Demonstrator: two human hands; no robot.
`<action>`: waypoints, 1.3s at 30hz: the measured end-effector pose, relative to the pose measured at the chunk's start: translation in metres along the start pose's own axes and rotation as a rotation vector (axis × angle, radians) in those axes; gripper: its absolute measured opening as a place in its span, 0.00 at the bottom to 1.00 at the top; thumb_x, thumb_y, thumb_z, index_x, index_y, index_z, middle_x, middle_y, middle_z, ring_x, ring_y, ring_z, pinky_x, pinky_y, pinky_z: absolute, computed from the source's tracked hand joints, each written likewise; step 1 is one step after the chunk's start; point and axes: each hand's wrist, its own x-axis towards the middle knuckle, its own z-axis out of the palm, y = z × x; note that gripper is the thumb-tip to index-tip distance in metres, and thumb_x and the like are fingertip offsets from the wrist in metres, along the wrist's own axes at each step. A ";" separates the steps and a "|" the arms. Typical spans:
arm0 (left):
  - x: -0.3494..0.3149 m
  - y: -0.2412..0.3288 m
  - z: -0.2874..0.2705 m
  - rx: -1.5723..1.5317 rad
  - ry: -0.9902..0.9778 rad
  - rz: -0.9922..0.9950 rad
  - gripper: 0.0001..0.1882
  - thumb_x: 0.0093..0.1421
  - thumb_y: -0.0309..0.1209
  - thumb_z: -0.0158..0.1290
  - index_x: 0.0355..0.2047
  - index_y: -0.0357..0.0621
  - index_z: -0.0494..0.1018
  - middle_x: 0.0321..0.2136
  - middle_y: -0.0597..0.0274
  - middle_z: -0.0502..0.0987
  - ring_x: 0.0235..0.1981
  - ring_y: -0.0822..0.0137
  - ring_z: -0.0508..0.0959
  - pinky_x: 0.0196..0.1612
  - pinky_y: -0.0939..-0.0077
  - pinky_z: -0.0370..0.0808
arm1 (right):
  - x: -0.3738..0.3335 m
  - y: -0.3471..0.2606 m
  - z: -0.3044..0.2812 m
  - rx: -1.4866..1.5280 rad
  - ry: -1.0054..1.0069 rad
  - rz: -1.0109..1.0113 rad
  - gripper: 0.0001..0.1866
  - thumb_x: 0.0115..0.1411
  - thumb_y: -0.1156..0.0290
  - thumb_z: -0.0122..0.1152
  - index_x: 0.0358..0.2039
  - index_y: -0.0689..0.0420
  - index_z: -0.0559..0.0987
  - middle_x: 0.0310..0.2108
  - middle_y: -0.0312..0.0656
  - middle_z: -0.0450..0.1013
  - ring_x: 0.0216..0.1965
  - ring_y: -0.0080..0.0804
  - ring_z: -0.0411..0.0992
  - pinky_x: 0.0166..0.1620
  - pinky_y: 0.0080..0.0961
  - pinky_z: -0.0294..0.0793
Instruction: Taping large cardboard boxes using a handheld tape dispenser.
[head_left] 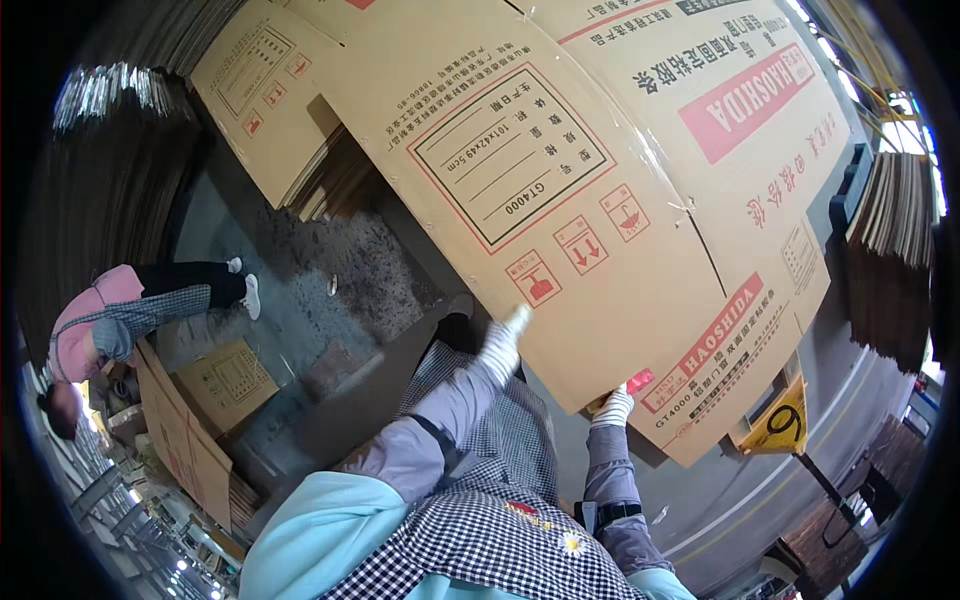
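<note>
A large flat printed cardboard sheet with fold slits lies in front of me, its near corner pointing toward my body. My left hand, in a white glove, is at the sheet's left edge. Motion smears its fingers, and I cannot tell whether they grip the edge. By the near corner, my right hand, also gloved in white, has its fingers closed. A small glossy red object sticks out beside those fingers, over the cardboard; its kind does not show.
More cardboard sheets lie stacked at the far left. Tall cardboard piles stand on the right, near a yellow numbered sign. A person in a pink top bends over at left, near leaning cardboard. Grey floor shows between.
</note>
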 end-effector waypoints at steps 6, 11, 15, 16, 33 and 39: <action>-0.042 -0.063 -0.047 0.408 -0.452 -0.188 0.21 0.60 0.36 0.59 0.50 0.37 0.74 0.46 0.60 0.78 0.47 0.68 0.75 0.53 0.70 0.70 | -0.034 -0.030 0.029 0.160 -0.278 0.021 0.37 0.59 0.40 0.59 0.57 0.57 0.70 0.55 0.39 0.71 0.56 0.38 0.66 0.61 0.40 0.63; 0.012 0.104 -0.030 -0.134 -0.153 -0.071 0.22 0.59 0.34 0.60 0.52 0.38 0.73 0.47 0.58 0.78 0.48 0.65 0.76 0.54 0.68 0.70 | -0.036 -0.106 0.058 -0.243 -0.338 -0.189 0.42 0.56 0.37 0.60 0.59 0.60 0.68 0.55 0.44 0.69 0.53 0.40 0.69 0.55 0.41 0.71; -0.068 0.082 0.082 0.139 0.064 0.213 0.21 0.56 0.28 0.62 0.50 0.37 0.74 0.45 0.61 0.79 0.46 0.69 0.76 0.51 0.73 0.73 | -0.065 -0.194 0.031 -0.143 -0.592 -0.229 0.37 0.56 0.41 0.63 0.50 0.63 0.74 0.44 0.43 0.75 0.41 0.36 0.75 0.45 0.33 0.78; -0.102 0.114 0.111 0.209 0.073 0.234 0.20 0.57 0.28 0.62 0.50 0.37 0.74 0.45 0.61 0.79 0.45 0.70 0.77 0.50 0.74 0.73 | -0.105 -0.216 0.030 -0.143 -0.578 -0.177 0.34 0.57 0.42 0.63 0.48 0.62 0.75 0.43 0.42 0.75 0.40 0.35 0.75 0.44 0.33 0.78; -0.070 0.534 0.012 0.143 0.214 0.519 0.24 0.59 0.39 0.59 0.50 0.36 0.73 0.41 0.58 0.78 0.40 0.65 0.78 0.46 0.69 0.77 | -0.367 -0.166 0.370 -0.014 -0.781 -0.172 0.16 0.58 0.66 0.68 0.43 0.59 0.77 0.38 0.37 0.76 0.37 0.27 0.75 0.43 0.25 0.77; -0.110 0.460 0.061 -0.062 0.318 0.514 0.23 0.59 0.38 0.57 0.51 0.36 0.72 0.44 0.57 0.77 0.40 0.62 0.79 0.45 0.67 0.78 | -0.393 -0.183 0.407 -0.204 -0.830 0.033 0.19 0.58 0.65 0.68 0.46 0.61 0.76 0.41 0.40 0.77 0.40 0.29 0.76 0.44 0.25 0.77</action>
